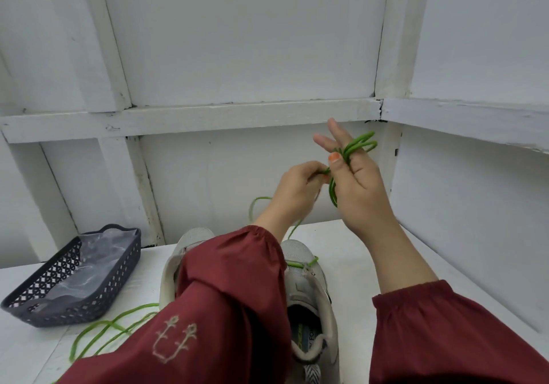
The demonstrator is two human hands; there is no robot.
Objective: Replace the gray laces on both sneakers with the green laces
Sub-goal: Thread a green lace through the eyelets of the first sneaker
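Two pale grey sneakers stand side by side on the white table: the right sneaker (312, 300) shows its opening and a green lace through its front eyelets, the left sneaker (173, 267) is mostly hidden by my left sleeve. My right hand (355, 181) is raised above them with a bundle of green lace (355, 147) looped around its fingers and pinned by the thumb. My left hand (298, 186) pinches a strand of that lace just beside the right thumb. A second green lace (110, 328) lies loose on the table at the left.
A dark grey perforated basket (74, 276) with clear plastic inside sits at the table's left. White panelled walls with a ledge (208, 113) close the back and right sides of the table.
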